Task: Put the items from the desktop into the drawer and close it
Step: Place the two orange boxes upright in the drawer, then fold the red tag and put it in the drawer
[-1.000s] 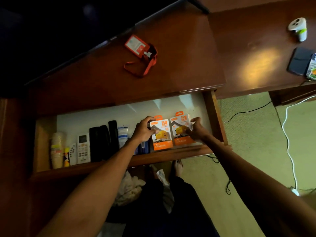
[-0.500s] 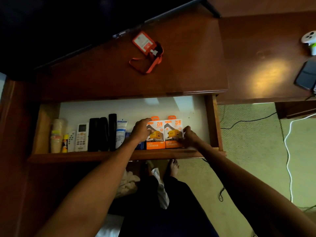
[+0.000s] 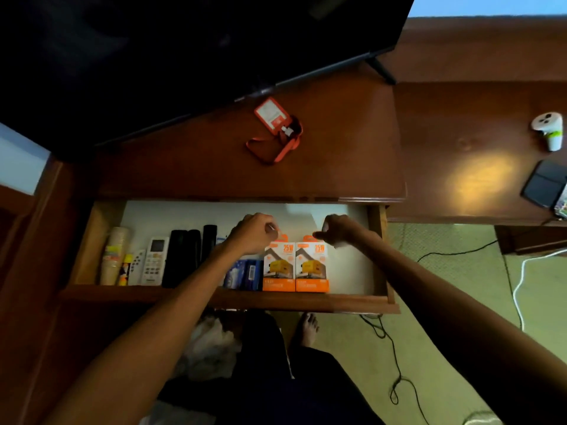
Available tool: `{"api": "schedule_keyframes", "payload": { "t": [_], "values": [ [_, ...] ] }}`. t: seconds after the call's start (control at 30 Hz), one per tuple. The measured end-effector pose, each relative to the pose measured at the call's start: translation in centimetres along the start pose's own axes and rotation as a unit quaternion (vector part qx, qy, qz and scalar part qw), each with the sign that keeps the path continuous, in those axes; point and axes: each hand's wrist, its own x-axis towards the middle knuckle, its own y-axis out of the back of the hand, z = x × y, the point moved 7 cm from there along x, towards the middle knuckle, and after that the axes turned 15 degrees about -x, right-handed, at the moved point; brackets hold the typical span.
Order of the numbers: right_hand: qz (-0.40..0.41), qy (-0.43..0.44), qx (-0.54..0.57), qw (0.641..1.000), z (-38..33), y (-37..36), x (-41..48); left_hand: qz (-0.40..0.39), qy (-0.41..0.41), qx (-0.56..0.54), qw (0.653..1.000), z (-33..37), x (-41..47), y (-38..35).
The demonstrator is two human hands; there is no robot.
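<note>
Both hands have lifted off the two charger boxes (image 3: pixel 295 265), now side by side at the drawer's (image 3: pixel 379 256) lower centre. Left hand (image 3: pixel 253 233) and right hand (image 3: pixel 336 230) hover loosely curled, each grip empty. An orange lanyard card (image 3: pixel 274 128) remains on the tabletop (image 3: pixel 337 142) at upper centre.

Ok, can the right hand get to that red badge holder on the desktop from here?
Probably yes: the right hand is above the open drawer, and bare desktop lies between it and the red badge holder.

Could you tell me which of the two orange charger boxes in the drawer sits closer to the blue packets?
The left charger box: its left edge adjoins the blue packets, while the right charger box has bare drawer beside it.
</note>
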Motion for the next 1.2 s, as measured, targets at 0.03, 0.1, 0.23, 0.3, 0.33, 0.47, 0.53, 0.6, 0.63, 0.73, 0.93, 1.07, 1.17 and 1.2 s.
{"api": "schedule_keyframes", "payload": {
  "t": [0.03, 0.1, 0.23, 0.3, 0.33, 0.47, 0.53, 0.6, 0.63, 0.73, 0.93, 1.07, 1.17, 1.2],
  "values": [
    [0.021, 0.016, 0.025, 0.999, -0.5, 2.1, 0.3, 0.017, -0.012, -0.010, 1.000, 0.9, 0.3, 1.5],
    [0.066, 0.036, 0.079, 0.994, -1.1, 6.1, 1.0, 0.055, -0.040, -0.031, 0.997, 2.7, 1.1, 4.5],
    [0.163, 0.013, 0.119, 0.979, -1.1, 12.3, 3.0, 0.113, -0.087, -0.057, 0.988, 5.6, 4.0, 9.3],
    [0.194, 0.001, 0.132, 0.972, -1.1, 14.4, 4.1, 0.124, -0.108, -0.045, 0.985, 6.7, 6.0, 11.0],
    [0.208, -0.001, 0.138, 0.968, -1.2, 15.5, 4.6, 0.123, -0.119, -0.036, 0.985, 7.2, 7.2, 11.7],
    [0.248, 0.019, 0.150, 0.957, -2.0, 18.4, 7.0, 0.099, -0.145, 0.027, 0.984, 9.8, 12.5, 13.8],
    [0.256, 0.031, 0.140, 0.956, -2.5, 19.3, 8.3, 0.083, -0.154, 0.070, 0.982, 11.0, 14.9, 14.5],
    [0.254, 0.029, 0.125, 0.959, -2.7, 19.8, 9.8, 0.061, -0.164, 0.110, 0.978, 12.1, 17.2, 14.8],
    [0.253, 0.024, 0.117, 0.960, -2.6, 19.9, 10.5, 0.046, -0.167, 0.127, 0.977, 12.4, 18.3, 14.9],
    [0.253, 0.009, 0.101, 0.962, -2.3, 20.2, 12.1, -0.006, -0.188, 0.205, 0.960, 12.4, 21.7, 14.5],
    [0.251, 0.014, 0.049, 0.967, -2.1, 20.2, 14.6, -0.044, -0.209, 0.301, 0.929, 12.0, 24.8, 14.0],
    [0.269, 0.013, 0.007, 0.963, -1.8, 19.5, 14.9, -0.014, -0.238, 0.298, 0.925, 11.5, 25.0, 14.0],
    [0.295, 0.019, 0.002, 0.955, -1.3, 19.2, 14.3, -0.002, -0.215, 0.255, 0.943, 10.9, 24.4, 14.8],
    [0.307, 0.025, 0.013, 0.951, -1.2, 19.4, 13.8, 0.004, -0.209, 0.236, 0.949, 11.0, 24.0, 15.1]
  ]
}}
